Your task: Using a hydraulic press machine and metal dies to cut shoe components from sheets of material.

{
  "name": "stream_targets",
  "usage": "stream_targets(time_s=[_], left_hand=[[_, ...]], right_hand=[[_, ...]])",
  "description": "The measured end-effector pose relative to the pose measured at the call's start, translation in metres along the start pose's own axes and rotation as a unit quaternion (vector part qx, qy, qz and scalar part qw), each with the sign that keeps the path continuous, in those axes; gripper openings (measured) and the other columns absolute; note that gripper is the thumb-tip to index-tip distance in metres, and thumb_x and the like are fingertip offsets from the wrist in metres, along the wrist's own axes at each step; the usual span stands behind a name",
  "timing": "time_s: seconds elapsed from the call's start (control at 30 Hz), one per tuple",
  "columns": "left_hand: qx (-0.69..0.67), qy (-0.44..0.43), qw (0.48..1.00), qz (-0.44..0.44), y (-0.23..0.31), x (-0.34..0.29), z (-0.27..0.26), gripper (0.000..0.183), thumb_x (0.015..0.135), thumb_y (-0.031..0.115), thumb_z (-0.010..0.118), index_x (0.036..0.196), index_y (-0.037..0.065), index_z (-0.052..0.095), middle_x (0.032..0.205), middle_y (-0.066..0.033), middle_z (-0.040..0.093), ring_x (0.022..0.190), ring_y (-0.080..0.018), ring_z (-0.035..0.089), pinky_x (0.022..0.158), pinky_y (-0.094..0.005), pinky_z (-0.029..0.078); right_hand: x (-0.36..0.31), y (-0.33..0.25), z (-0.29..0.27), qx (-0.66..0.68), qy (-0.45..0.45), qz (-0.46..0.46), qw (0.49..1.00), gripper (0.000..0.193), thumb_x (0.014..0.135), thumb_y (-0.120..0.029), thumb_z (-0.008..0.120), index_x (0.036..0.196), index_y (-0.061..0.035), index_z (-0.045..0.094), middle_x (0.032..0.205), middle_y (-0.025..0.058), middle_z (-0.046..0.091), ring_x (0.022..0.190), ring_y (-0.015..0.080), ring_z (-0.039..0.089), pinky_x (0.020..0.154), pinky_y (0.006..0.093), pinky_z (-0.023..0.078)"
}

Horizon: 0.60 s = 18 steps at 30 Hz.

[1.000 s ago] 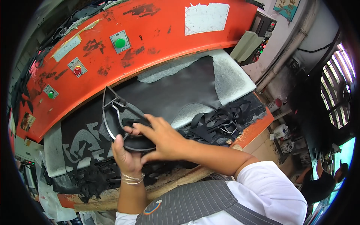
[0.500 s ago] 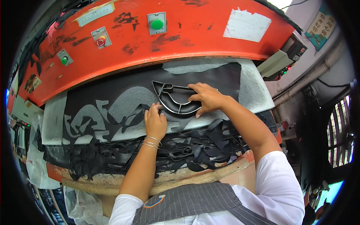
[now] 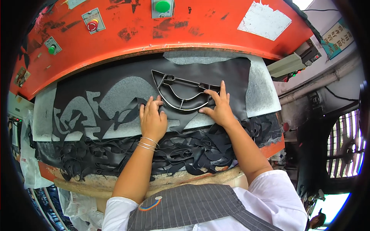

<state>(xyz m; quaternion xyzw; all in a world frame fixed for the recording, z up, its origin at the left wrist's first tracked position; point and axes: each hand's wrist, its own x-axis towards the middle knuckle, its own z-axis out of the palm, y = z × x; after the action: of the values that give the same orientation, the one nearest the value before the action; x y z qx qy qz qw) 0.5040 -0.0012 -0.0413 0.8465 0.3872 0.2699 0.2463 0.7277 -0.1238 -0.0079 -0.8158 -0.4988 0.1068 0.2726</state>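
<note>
Mid-frame, the metal cutting frame lies flat on the black sheet — the right hand presses its right end, fingers spread; the left hand rests flat, fingers together, just beside its left edge.

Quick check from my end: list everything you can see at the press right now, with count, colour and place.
Cutting die: one, dark metal frame, flat on the black sheet, centre.
Black sheet: one, black with cut-out holes, spread over the bed.
Grey pad: one, grey, under the sheet.
Offcut strips: a tangled heap, black, front edge.
Press head: one, orange, across the top.
Push buttons: three, two green and one red, on the press head.
Left hand: flat on the sheet beside the die.
Right hand: fingers on the die's right end.
</note>
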Motion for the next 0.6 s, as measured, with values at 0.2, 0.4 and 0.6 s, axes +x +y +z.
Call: stream_targets(time_s=[0.2, 0.4, 0.6], left_hand=[[-0.015, -0.003, 1.0, -0.014, -0.003, -0.002, -0.001, 0.028, 0.08, 0.01, 0.051, 0.108, 0.008, 0.048, 0.133, -0.0129, 0.058, 0.135, -0.0309, 0.04, 0.114, -0.0504, 0.018], [-0.027, -0.003, 1.0, -0.002, 0.001, -0.002, -0.001, 0.027, 0.079, 0.01, 0.052, 0.106, 0.008, 0.049, 0.129, -0.0138, 0.06, 0.134, -0.0308, 0.041, 0.114, -0.0508, 0.019], [-0.142, -0.031, 0.989, -0.012, -0.024, -0.007, -0.015, 0.039, 0.081, 0.014, 0.062, 0.119, 0.007, 0.054, 0.136, -0.0151, 0.053, 0.134, -0.0348, 0.04, 0.114, -0.0483, 0.022]], right_hand=[[0.002, 0.012, 0.007, 0.029, 0.018, -0.041, 0.999, 0.068, 0.058, -0.033, 0.088, 0.118, -0.0197, 0.06, 0.153, 0.0319, 0.011, 0.137, 0.0486, 0.028, 0.115, 0.0555, 0.02], [0.001, 0.019, 0.004, 0.008, 0.013, -0.061, 0.998, 0.07, 0.057, -0.037, 0.088, 0.118, -0.0193, 0.06, 0.153, 0.0303, 0.013, 0.137, 0.0485, 0.027, 0.114, 0.0561, 0.022], [-0.003, -0.011, -0.01, -0.108, -0.035, -0.049, 0.992, 0.085, 0.06, -0.049, 0.084, 0.134, -0.0218, 0.051, 0.152, 0.031, 0.016, 0.138, 0.0474, 0.026, 0.113, 0.0558, 0.023]])
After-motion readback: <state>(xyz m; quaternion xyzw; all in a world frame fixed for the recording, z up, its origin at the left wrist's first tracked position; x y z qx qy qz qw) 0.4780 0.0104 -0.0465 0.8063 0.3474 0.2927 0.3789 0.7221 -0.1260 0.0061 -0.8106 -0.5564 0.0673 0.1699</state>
